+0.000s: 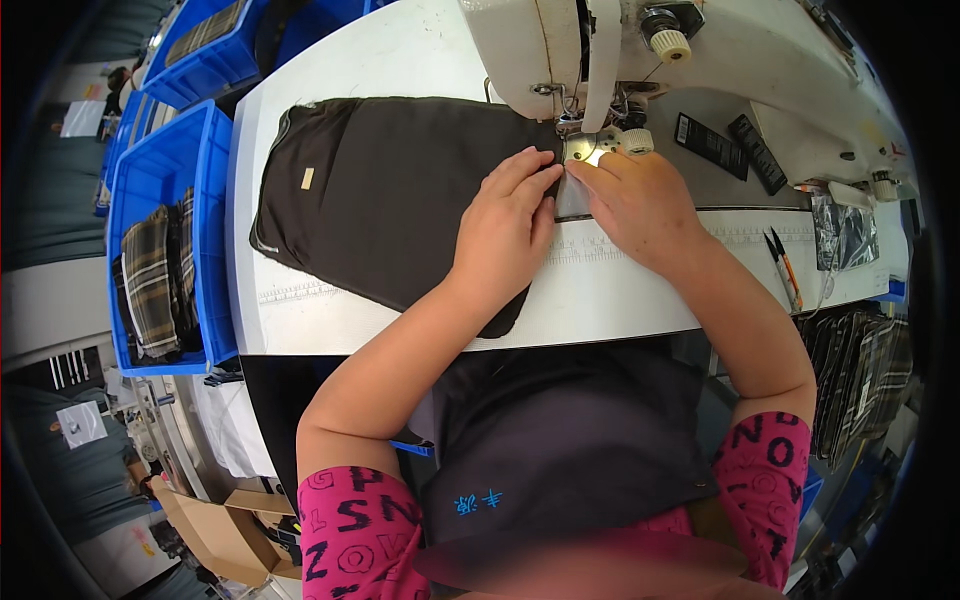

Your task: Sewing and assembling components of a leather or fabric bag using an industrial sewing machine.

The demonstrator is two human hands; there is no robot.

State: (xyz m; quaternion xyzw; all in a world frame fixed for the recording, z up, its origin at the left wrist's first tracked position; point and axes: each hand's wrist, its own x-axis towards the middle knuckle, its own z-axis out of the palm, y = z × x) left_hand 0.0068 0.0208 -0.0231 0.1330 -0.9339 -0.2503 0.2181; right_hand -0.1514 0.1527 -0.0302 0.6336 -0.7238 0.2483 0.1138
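Observation:
A dark brown fabric piece (400,190) lies across the white sewing table, its right edge reaching the sewing machine's presser foot (572,127). A small beige label (308,179) sits near its left end. My left hand (505,215) is closed at the fabric's right edge, its fingers bent and close together just in front of the needle area. Beside it, my right hand (640,205) has its fingers closed over the shiny needle plate (590,148). Its thumb and forefinger come close to the left fingertips; what they pinch, if anything, is hidden.
The white machine head (520,50) stands over the far side. Dark printed tags (712,147), a pen and tweezers (785,270), and a clear packet (845,230) lie to the right. Blue bins (215,240) with plaid pieces stand left; plaid fabric (860,380) hangs at lower right.

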